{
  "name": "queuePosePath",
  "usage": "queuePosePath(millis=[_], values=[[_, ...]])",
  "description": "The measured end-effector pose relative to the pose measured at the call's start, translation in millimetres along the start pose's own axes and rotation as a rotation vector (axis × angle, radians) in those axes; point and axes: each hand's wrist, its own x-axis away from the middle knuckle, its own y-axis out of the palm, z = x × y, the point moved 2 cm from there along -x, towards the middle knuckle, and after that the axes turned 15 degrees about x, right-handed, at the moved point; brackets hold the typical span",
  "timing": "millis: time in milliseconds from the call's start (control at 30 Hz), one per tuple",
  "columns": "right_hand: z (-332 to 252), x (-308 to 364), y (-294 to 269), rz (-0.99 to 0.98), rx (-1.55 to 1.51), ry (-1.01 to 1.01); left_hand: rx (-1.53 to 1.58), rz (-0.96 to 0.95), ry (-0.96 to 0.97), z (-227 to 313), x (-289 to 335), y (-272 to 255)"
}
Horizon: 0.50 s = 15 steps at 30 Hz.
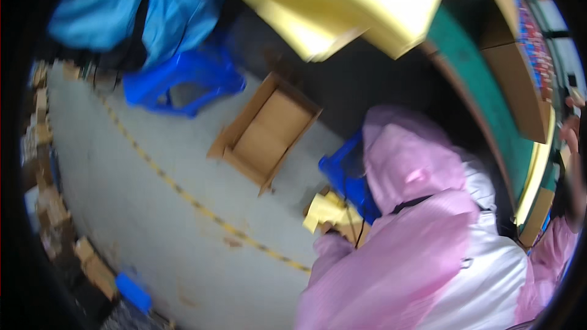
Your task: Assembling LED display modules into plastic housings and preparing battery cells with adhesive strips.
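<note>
My left hand (331,228) is low in the middle of the head view, beyond the end of a pink sleeve. It is small and blurred against folded yellow sheets (325,210), and I cannot make out its fingers or whether it grips them. At the far right rim is my right hand (571,131), raised beside the green-topped table (468,55). Blur smears its fingers, so any hold is unclear. Large yellow sheets (361,3) spread across the top of the view.
An open cardboard box (273,123) stands on the grey floor between a blue plastic stool (183,82) and another blue stool (345,171). A person in blue clothing (110,6) is at upper left. Cartons (520,85) stand on the table; stacked boxes (52,201) line the left.
</note>
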Motion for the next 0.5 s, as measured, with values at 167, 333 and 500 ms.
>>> queuePosePath(millis=[167,333,500], values=[[43.8,-22.7,-14.2,0.096,0.082,0.010,0.236,-0.346,0.009,12.9,-2.4,239.3],[132.0,-38.9,-38.1,0.198,0.293,0.060,0.065,-1.008,0.040,194.0,127.4,363.4],[235.5,-109.1,-8.0,0.149,0.322,0.122,-0.238,-1.660,-0.020,320.5,275.7,390.9]])
